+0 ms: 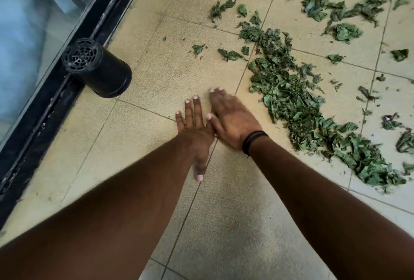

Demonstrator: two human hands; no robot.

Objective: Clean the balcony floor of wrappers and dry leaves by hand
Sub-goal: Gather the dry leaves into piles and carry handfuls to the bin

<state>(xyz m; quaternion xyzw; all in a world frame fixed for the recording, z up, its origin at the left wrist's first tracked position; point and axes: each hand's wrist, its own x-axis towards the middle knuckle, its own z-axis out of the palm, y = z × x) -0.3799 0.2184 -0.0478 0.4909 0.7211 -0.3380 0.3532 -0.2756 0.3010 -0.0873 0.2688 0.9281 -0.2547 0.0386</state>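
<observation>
While both flat, spread hands, left hand (194, 127) and right hand (230, 120), press the tiled floor (156, 73), dry leaves (289, 91) lie just right of them.

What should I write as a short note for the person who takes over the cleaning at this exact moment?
Left hand: open, fingers straight, flat over the tile floor, holds nothing.
Right hand: open beside it, blurred, holds nothing; black band on its wrist.
Leaves: a long heap of leaves lies right of the hands; scattered leaves lie farther out.
A small purple scrap, maybe a wrapper, lies near the right edge.
A black pot lies on its side by the door track.
Done: part of the leaves stand in a heap.
Left: gather the rest, lift everything off the floor.
</observation>
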